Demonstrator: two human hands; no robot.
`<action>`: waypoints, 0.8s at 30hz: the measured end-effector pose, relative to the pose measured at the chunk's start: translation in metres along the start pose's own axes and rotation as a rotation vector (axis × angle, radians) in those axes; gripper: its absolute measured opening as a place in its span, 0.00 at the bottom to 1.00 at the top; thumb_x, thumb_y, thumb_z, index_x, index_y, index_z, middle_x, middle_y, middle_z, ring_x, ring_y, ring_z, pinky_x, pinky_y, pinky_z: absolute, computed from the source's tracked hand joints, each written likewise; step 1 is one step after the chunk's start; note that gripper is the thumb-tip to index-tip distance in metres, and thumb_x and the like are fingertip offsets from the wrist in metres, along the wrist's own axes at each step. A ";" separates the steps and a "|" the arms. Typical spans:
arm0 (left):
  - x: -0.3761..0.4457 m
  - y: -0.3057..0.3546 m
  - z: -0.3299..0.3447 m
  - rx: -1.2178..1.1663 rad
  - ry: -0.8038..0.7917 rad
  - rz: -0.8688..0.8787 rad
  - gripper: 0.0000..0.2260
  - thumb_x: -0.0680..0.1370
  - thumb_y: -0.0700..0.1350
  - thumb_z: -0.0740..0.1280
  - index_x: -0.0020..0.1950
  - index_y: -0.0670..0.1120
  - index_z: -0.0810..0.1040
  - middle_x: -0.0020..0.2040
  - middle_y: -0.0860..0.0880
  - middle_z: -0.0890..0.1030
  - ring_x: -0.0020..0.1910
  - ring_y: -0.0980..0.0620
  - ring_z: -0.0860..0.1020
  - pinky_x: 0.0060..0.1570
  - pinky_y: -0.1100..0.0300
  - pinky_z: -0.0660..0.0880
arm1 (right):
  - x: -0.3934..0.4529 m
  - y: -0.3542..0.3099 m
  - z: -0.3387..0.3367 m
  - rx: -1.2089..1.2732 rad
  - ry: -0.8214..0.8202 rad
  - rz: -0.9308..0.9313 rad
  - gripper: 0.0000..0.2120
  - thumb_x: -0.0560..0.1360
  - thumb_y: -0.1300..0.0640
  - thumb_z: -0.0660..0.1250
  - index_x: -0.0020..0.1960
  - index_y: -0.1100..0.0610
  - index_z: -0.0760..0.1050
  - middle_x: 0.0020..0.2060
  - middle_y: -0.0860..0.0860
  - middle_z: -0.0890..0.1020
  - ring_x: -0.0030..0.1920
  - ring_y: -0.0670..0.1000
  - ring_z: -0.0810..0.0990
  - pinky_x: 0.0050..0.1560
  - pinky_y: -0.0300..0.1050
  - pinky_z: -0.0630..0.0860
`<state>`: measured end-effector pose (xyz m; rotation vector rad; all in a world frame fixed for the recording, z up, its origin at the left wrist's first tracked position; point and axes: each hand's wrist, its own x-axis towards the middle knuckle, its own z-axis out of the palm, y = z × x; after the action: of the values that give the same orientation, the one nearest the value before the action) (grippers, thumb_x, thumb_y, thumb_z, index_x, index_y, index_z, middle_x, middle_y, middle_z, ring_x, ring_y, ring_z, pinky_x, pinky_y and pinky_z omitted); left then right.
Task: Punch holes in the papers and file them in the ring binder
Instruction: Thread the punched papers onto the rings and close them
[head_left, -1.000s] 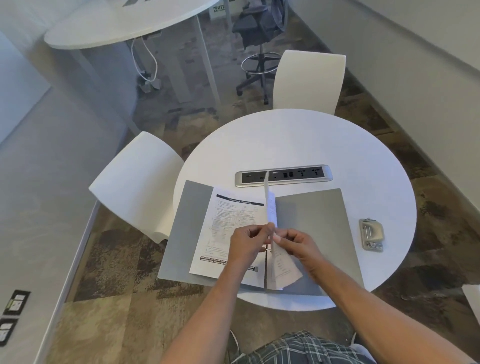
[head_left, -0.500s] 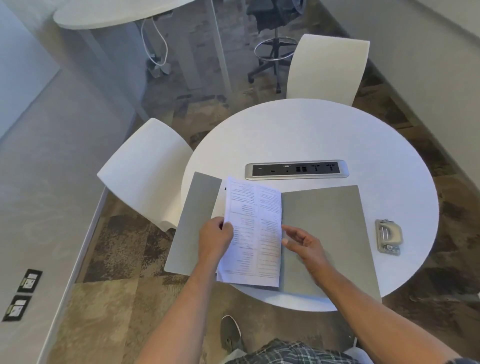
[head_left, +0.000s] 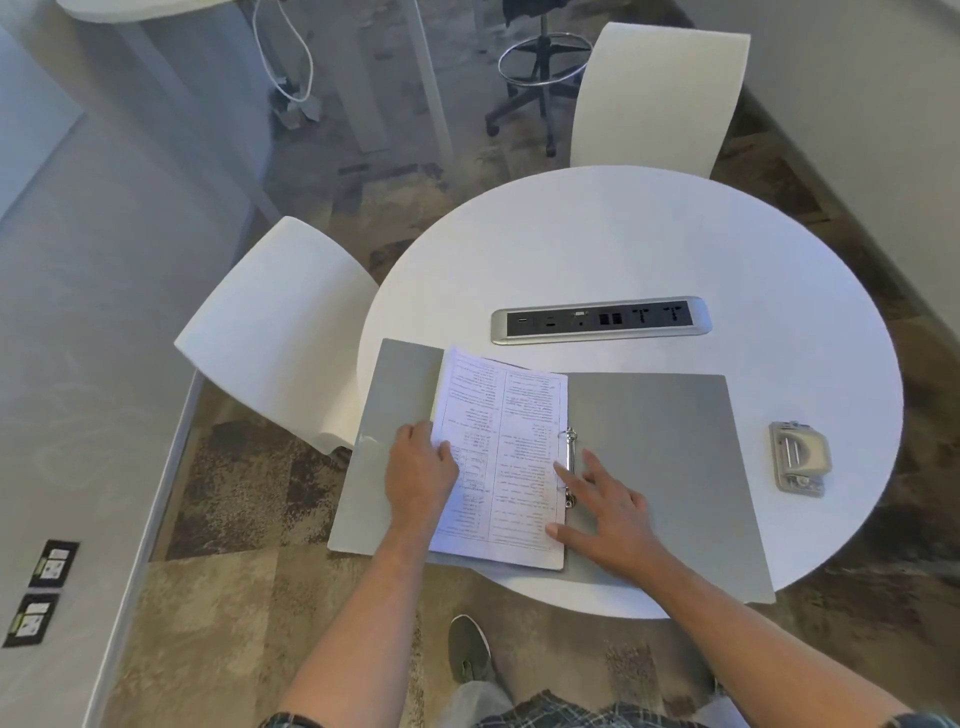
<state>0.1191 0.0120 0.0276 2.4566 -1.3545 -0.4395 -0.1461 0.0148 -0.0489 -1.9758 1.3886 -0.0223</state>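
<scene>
A grey ring binder (head_left: 654, 457) lies open on the round white table (head_left: 623, 249), its near corners hanging over the table's edge. Printed papers (head_left: 506, 447) lie flat on its left half, beside the metal rings (head_left: 570, 452) at the spine. My left hand (head_left: 418, 470) rests on the left edge of the papers, thumb on the sheet. My right hand (head_left: 605, 499) is spread flat, its fingertips touching the papers' right edge at the rings. A metal hole punch (head_left: 799, 458) sits on the table to the right of the binder.
A silver power and socket strip (head_left: 600, 319) is set in the table just beyond the binder. White chairs stand at the left (head_left: 275, 332) and at the far side (head_left: 660, 93). A black stool base (head_left: 540, 78) and another table's legs are farther back.
The sheet that both hands held upright at the spine has swung over to the left and now lies flat on the stack. My right hand has let go and spread at the rings.
</scene>
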 end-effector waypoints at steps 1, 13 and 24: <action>-0.001 0.000 0.002 0.017 -0.011 0.018 0.15 0.81 0.47 0.67 0.66 0.43 0.76 0.58 0.46 0.77 0.51 0.46 0.79 0.46 0.54 0.78 | 0.001 0.000 0.002 -0.016 0.008 -0.001 0.39 0.74 0.27 0.60 0.80 0.31 0.48 0.84 0.46 0.42 0.81 0.50 0.54 0.78 0.58 0.52; -0.004 0.005 0.021 0.334 -0.245 -0.118 0.38 0.77 0.63 0.67 0.78 0.44 0.59 0.73 0.41 0.66 0.71 0.40 0.69 0.65 0.42 0.70 | 0.012 -0.003 0.010 -0.163 0.048 0.012 0.33 0.75 0.32 0.64 0.78 0.35 0.59 0.83 0.47 0.51 0.80 0.54 0.55 0.77 0.58 0.54; 0.013 -0.026 0.038 -0.081 -0.315 -0.426 0.27 0.71 0.62 0.73 0.61 0.45 0.74 0.56 0.46 0.80 0.58 0.40 0.79 0.55 0.46 0.68 | 0.012 0.004 0.009 -0.138 0.006 0.013 0.40 0.76 0.32 0.63 0.82 0.36 0.48 0.83 0.44 0.48 0.81 0.53 0.52 0.78 0.57 0.52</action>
<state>0.1295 0.0099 -0.0189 2.6846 -0.8770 -0.9937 -0.1406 0.0091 -0.0620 -2.0807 1.4402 0.0758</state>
